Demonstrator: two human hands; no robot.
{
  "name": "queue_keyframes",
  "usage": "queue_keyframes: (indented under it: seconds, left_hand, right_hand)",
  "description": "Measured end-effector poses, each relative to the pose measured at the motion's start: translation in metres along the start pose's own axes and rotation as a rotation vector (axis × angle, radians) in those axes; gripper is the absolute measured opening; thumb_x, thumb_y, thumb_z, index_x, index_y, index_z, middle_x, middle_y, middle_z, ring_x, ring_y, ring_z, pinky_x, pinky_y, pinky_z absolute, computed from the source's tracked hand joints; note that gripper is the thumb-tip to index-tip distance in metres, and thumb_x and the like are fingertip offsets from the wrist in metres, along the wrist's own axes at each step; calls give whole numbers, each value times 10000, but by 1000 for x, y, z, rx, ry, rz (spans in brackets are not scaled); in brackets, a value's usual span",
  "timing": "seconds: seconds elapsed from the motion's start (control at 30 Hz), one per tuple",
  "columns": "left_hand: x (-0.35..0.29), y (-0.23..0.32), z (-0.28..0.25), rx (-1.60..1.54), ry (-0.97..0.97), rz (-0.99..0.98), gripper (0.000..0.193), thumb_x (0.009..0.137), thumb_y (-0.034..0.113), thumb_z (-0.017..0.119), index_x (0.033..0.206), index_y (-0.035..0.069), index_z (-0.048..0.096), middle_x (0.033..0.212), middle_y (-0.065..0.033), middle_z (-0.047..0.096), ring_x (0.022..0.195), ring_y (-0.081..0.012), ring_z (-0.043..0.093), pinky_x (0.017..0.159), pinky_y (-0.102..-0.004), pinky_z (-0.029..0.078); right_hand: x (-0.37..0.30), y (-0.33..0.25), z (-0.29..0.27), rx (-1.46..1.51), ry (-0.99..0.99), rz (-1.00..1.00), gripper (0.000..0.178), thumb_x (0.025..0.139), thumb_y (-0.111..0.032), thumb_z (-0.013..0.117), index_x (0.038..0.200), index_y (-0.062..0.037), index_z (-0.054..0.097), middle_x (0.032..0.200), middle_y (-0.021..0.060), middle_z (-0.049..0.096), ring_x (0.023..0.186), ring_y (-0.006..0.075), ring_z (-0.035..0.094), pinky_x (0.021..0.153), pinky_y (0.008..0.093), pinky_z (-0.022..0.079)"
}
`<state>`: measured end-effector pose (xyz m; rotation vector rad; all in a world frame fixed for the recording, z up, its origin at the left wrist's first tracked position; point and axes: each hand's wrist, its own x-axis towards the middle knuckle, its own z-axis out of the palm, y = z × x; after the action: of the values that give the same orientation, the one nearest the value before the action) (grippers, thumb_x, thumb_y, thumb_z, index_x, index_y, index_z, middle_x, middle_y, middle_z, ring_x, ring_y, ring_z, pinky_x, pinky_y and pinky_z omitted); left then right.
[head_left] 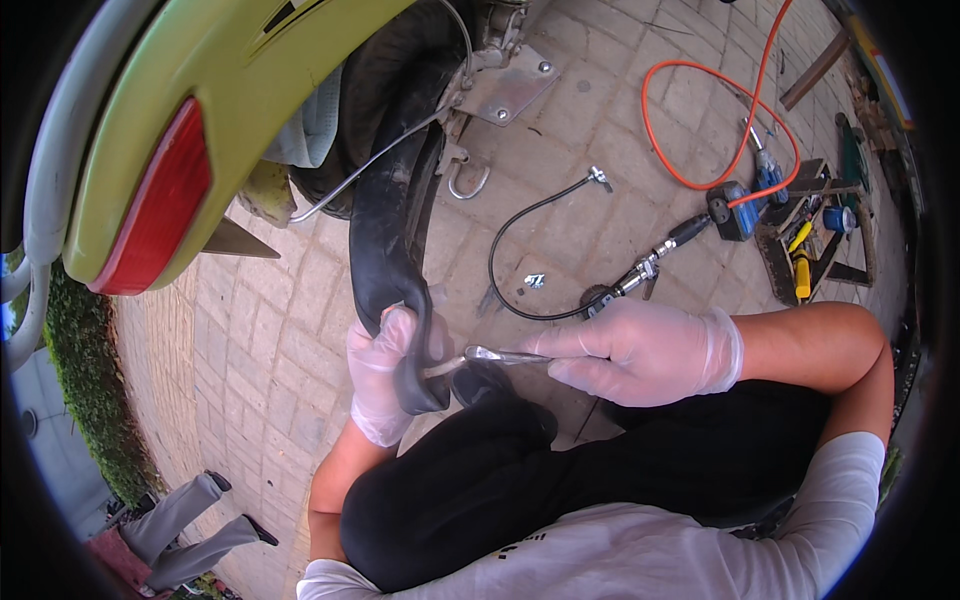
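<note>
A black inner tube (388, 265) hangs down from the wheel of a yellow-green two-wheeler (262, 70). My left hand (376, 375), in a clear plastic glove, is closed around the tube's lower end, thumb on top. A metal valve stem (440, 369) sticks out of the tube toward the right. My right hand (655, 350), gloved alike, pinches the handle of a slim metal wrench (505, 356). The wrench's head meets the outer end of the stem. My left fingers are partly hidden behind the tube.
An air gauge (645, 268) with a black hose (497, 240) lies on the paving ahead, joined to an orange air line (650, 130). A tool tray (815, 240) with yellow-handled tools stands at the right. Another person's legs (185, 520) show at lower left.
</note>
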<state>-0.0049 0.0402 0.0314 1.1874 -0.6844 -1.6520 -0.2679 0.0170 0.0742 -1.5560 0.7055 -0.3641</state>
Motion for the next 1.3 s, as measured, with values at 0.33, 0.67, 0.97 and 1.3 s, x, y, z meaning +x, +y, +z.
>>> queue_keyframes:
  seconds: [0.33, 0.67, 0.97, 1.3]
  left_hand:
    - [1, 1, -4, -182, -62, -39, 267, 939, 284, 653, 973, 32, 570, 708, -78, 575, 610, -190, 551, 568, -336, 455]
    - [2, 2, 1, -158, -6, 17, 276, 957, 281, 628, 1040, 27, 560, 676, -50, 532, 560, -156, 491, 501, -301, 387]
    - [30, 22, 14, -42, -34, 254, 389, 902, 348, 694, 1056, 9, 582, 667, -74, 562, 553, -166, 515, 500, -291, 414]
    - [81, 45, 33, 159, -137, 447, 521, 943, 376, 641, 1162, -91, 564, 640, -59, 527, 463, -121, 433, 433, -257, 381]
  right_hand:
    - [0, 5, 3, -325, 25, -83, 382, 918, -159, 599, 1299, -140, 575, 717, 127, 636, 610, 337, 629, 538, 413, 502]
    - [2, 0, 8, -478, 59, -123, 404, 886, -176, 625, 1282, -137, 557, 705, 114, 643, 579, 340, 623, 489, 428, 489]
    - [8, 1, -2, -513, 144, -164, 497, 887, -117, 619, 1373, -160, 523, 607, 105, 574, 514, 317, 593, 477, 409, 483]
    - [18, 8, -27, -434, 223, -105, 501, 891, -100, 607, 1383, -137, 526, 623, 145, 581, 546, 371, 588, 507, 431, 479]
